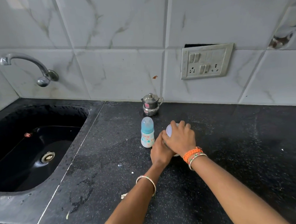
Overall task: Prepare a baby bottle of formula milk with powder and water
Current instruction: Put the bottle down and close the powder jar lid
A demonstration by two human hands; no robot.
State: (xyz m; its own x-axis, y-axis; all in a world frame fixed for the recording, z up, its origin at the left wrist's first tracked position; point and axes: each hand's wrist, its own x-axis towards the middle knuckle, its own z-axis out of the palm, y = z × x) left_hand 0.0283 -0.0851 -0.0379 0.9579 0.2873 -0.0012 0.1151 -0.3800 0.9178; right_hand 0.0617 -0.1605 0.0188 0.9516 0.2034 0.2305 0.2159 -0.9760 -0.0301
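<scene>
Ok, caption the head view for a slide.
Both hands grip a white-lidded container beside the capped baby bottle.

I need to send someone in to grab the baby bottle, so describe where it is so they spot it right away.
Start at the black countertop right of the sink. Near the wall stands a small lidded steel pot; the baby bottle stands upright just in front of it, left of the person's hands. It is the only white bottle with a translucent blue cap and printed pictures.
</scene>
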